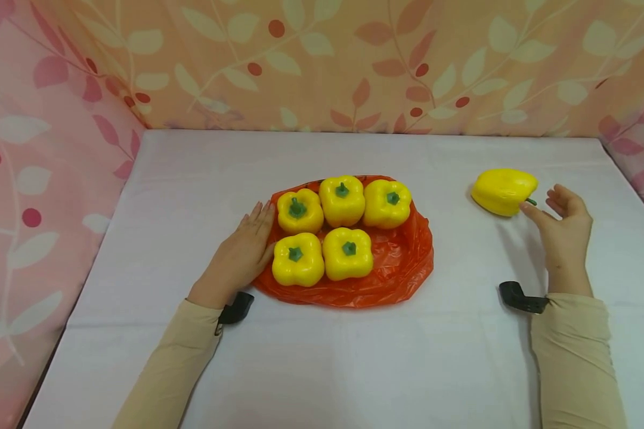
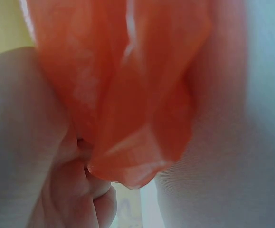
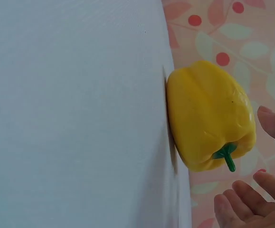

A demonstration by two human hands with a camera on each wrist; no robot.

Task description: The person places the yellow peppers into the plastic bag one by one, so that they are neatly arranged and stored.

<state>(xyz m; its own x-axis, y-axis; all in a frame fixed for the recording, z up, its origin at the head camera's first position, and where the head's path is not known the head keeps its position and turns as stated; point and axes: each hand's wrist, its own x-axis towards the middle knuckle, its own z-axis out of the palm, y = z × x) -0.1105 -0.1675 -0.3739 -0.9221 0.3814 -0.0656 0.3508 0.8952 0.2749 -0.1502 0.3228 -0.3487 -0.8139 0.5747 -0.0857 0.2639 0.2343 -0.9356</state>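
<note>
Several yellow bell peppers (image 1: 349,254) stand stem-up in two rows on a crumpled red plastic bag (image 1: 394,286). My left hand (image 1: 238,256) rests against the bag's left edge, its fingers extended beside the peppers. In the left wrist view, a fold of the bag (image 2: 142,123) hangs by the fingers (image 2: 71,190) and hides part of them. On the right, a single yellow bell pepper (image 1: 503,192) lies on its side, green stem toward my right hand (image 1: 566,232). That hand holds nothing; thumb and fingers are spread apart near the stem, as the right wrist view also shows.
A white cloth covers the table (image 1: 434,363). Patterned pink and peach fabric (image 1: 322,65) rises along the back and sides. A black wrist device (image 1: 237,308) sticks out from the left sleeve, and another device (image 1: 522,299) from the right sleeve.
</note>
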